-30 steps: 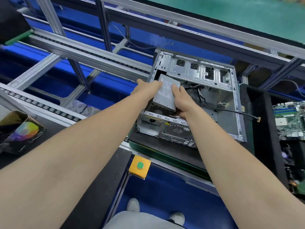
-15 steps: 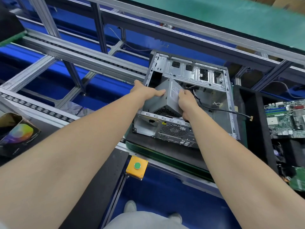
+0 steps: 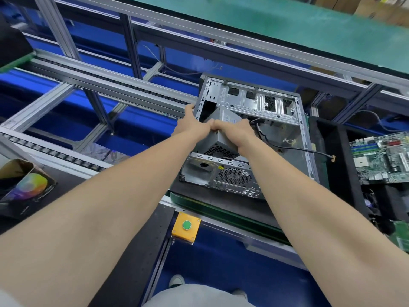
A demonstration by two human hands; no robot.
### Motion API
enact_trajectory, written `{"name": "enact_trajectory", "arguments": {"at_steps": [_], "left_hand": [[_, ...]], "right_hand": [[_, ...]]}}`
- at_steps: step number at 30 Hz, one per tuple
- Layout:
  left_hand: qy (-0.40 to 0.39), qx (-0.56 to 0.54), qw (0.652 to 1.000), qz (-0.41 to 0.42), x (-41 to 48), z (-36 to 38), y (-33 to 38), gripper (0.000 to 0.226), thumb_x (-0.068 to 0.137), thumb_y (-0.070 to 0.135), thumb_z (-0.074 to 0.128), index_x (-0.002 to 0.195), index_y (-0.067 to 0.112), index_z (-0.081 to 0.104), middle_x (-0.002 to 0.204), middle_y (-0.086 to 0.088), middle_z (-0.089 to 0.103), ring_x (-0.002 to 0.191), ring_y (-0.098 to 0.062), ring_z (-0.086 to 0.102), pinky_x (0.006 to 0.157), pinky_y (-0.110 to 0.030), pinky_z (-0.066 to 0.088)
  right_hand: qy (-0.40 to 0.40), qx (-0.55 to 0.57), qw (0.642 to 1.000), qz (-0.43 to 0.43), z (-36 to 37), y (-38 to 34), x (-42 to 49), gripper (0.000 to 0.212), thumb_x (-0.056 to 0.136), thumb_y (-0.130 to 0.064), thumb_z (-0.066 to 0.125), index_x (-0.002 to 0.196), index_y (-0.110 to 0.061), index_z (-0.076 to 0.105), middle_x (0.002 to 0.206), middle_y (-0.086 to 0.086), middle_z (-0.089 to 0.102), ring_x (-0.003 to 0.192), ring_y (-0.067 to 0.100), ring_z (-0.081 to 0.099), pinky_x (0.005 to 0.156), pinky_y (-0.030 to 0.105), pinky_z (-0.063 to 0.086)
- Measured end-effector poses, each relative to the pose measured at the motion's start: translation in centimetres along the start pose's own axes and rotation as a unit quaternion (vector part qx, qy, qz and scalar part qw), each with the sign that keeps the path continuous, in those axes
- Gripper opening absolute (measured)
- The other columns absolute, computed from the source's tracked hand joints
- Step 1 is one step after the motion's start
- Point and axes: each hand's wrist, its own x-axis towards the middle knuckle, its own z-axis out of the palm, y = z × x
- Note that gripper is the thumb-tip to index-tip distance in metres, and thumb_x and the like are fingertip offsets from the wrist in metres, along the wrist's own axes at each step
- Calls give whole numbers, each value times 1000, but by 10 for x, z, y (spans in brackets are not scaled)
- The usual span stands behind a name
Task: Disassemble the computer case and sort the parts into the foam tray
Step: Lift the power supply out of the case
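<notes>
An open silver computer case (image 3: 298,138) lies on its side on a dark pallet. Inside its left half a grey power supply (image 3: 219,142) is tilted up, its vented end toward me. My left hand (image 3: 192,127) grips the supply's left upper edge, with the thumb over the case's left wall. My right hand (image 3: 234,134) holds the supply's right side, touching the left hand. A black cable (image 3: 296,149) trails from the case to the right. The black foam tray (image 3: 327,151) stands right of the case and holds a green motherboard (image 3: 380,160).
A yellow box with a green button (image 3: 186,226) sits on the near rail. A colourful carton (image 3: 26,187) lies at the left. Aluminium conveyor frames (image 3: 93,83) and a green belt (image 3: 287,21) run behind the case. My shoes (image 3: 177,281) show below.
The power supply has tilted further upright in the case. My right hand slid left across its top until it met my left hand.
</notes>
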Motion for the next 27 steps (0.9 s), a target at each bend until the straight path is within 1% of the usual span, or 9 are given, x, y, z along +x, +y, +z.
{"name": "enact_trajectory", "arguments": {"at_steps": [5,7,10,13,16,19,21,23,27], "left_hand": [[59,142,982,110,-7,12,2,60,98,71,32,153,45,32,149,-11,40,127,-36,50,104,-49,40],[91,171,967,167,-11,16,4,60,102,66,25,148,35,47,149,-11,42,135,-34,45,112,-48,33],[118,121,963,210,-10,15,7,57,105,58,29,139,23,59,147,-10,46,135,-34,44,117,-46,31],[81,4,971,227,-4,13,14,46,106,48,36,132,19,59,136,-5,55,122,-29,53,104,-42,42],[31,-84,977,191,-2,15,30,41,104,46,40,131,19,53,121,3,63,106,-18,58,84,-34,42],[-55,-140,982,114,-3,28,44,38,104,47,39,126,21,55,119,-1,63,98,-18,61,80,-36,52],[-163,-257,952,26,-8,41,52,38,107,44,40,127,17,58,125,-6,65,106,-27,68,86,-45,61],[-227,-345,910,-26,-15,49,55,29,109,35,43,117,14,62,116,-9,68,96,-28,72,78,-42,63],[-304,-399,858,-110,-21,58,51,26,110,18,34,115,4,56,95,-14,66,96,-32,70,82,-46,58]], "right_hand": [[27,28,997,-64,-21,-10,-19,127,48,-55,88,156,-20,31,129,2,57,92,9,60,48,25,54],[32,39,996,-74,-35,-15,-26,121,49,-47,88,155,-22,34,119,1,66,88,14,69,58,38,65],[55,35,993,-95,-58,-19,-36,108,47,-44,85,146,-24,46,102,0,73,79,17,73,63,45,65],[68,38,989,-123,-81,-23,-42,75,46,-41,83,118,-27,64,99,-1,75,74,18,73,52,30,55],[54,45,990,-126,-99,-21,-49,71,49,-34,83,116,-20,66,85,-1,72,60,20,61,46,27,43],[70,19,989,-129,-116,-17,-53,79,47,-38,83,123,-23,64,100,-3,72,68,17,69,51,30,50],[81,-13,988,-128,-129,-15,-52,81,46,-43,82,124,-27,64,120,0,69,89,21,72,58,29,53],[82,-49,988,-125,-145,-13,-50,98,47,-44,82,141,-33,59,137,2,61,107,27,69,62,31,56],[51,-140,977,-154,-173,-5,-49,115,46,-39,83,155,-46,45,144,-8,53,121,26,61,90,41,61]]}}
